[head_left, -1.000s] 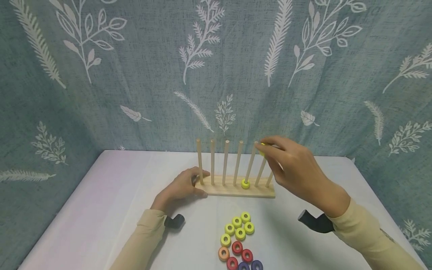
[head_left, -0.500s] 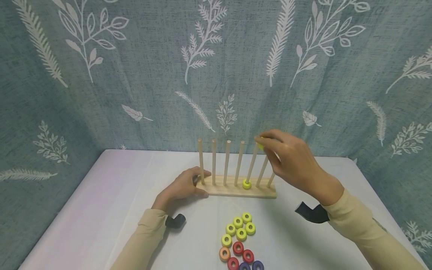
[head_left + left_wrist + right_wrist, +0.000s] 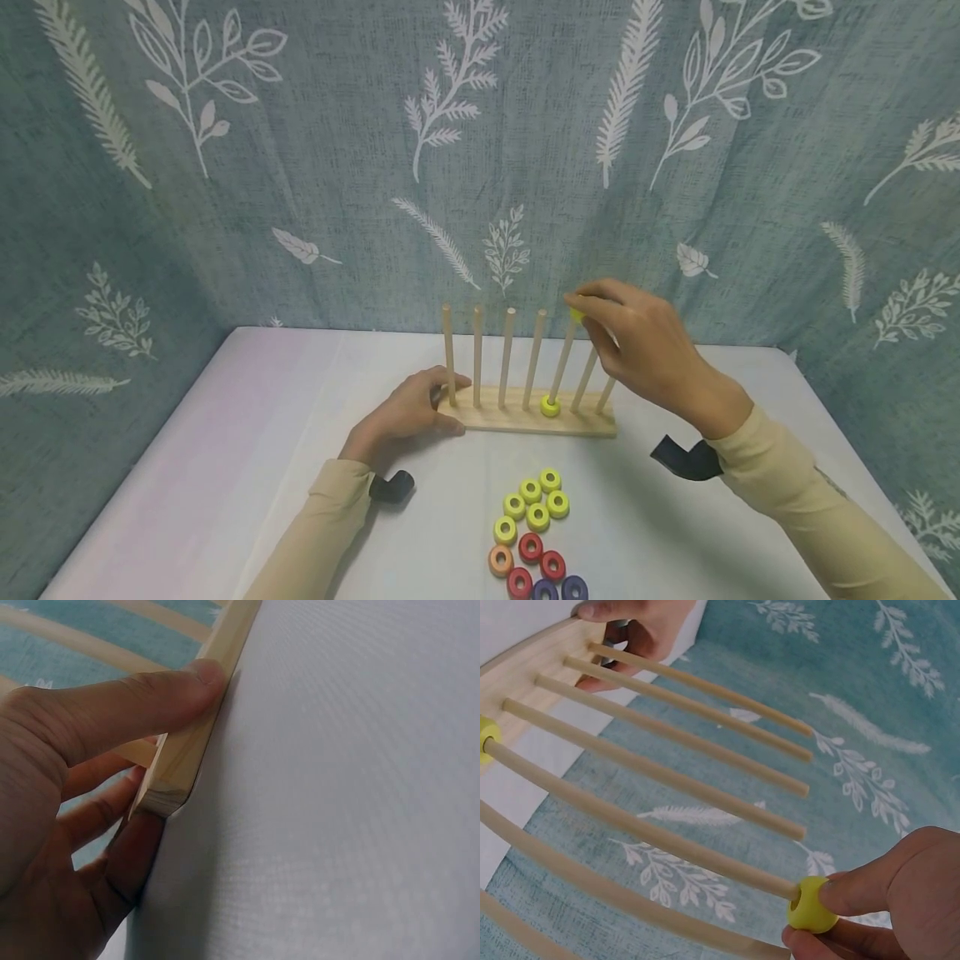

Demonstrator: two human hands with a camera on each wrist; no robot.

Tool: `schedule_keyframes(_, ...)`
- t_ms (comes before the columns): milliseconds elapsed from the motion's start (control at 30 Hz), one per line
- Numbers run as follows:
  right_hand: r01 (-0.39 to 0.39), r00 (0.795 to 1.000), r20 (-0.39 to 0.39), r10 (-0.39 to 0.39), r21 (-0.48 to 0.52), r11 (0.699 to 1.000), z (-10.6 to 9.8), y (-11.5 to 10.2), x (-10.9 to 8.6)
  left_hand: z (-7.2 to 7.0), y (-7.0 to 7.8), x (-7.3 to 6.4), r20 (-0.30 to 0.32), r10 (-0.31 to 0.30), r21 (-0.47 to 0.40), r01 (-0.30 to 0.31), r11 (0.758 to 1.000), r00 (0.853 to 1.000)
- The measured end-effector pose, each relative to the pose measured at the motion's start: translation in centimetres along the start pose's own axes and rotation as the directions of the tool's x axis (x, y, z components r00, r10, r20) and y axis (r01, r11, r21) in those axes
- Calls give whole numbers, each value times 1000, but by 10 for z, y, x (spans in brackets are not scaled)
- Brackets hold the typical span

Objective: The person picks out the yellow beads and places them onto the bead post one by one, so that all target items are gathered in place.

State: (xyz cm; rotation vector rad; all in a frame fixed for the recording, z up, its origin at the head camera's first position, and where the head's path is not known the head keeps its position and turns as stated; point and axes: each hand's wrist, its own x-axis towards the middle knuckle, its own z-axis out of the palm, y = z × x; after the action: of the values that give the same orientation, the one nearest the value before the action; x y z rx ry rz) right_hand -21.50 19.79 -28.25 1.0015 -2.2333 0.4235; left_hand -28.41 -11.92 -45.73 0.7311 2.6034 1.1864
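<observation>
Our right hand [image 3: 648, 354] has moved its pinched yellow ring [image 3: 814, 906] to the 5th peg [image 3: 562, 360] tip, seemingly aligned for threading; our left hand [image 3: 411, 407] grips the rack [image 3: 491, 422].

Your evenly lit head view shows faint shadow lower right on the flat, white, cloth-covered tabletop [image 3: 630, 533]; your left-wrist view looks hazy.

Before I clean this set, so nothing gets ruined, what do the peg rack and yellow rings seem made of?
Peg rack: pale, seemingly unvarnished wood, with grain visible on its base. Yellow rings: smooth, evenly coloured, slightly shiny; possibly painted wood or plastic.
</observation>
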Motion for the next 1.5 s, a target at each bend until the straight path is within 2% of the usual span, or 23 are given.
schedule_keyframes(367, 10, 1000, 0, -10, -20, 1000, 6, 1, -1, 0, 3, 2, 6, -15, 6, 15, 1000, 1000)
schedule_keyframes(733, -13, 1000, 4, 13, -50, 999, 3, -1, -4, -1, 3, 5, 5, 20, 30, -20, 999, 1000)
schedule_keyframes(967, 3, 1000, -14, -4, -63, 998, 0, -4, -9, -3, 3, 5, 2, 30, 19, -30, 999, 1000)
schedule_keyframes(1267, 21, 1000, -22, -22, -42, 999, -1, -22, -25, -5, 5, 5, -3, 28, 16, -28, 999, 1000)
schedule_keyframes(1500, -3, 1000, -2, 3, 3, 1000, 10, -39, -48, -2, -1, -1, -4, 35, 18, -35, 999, 999)
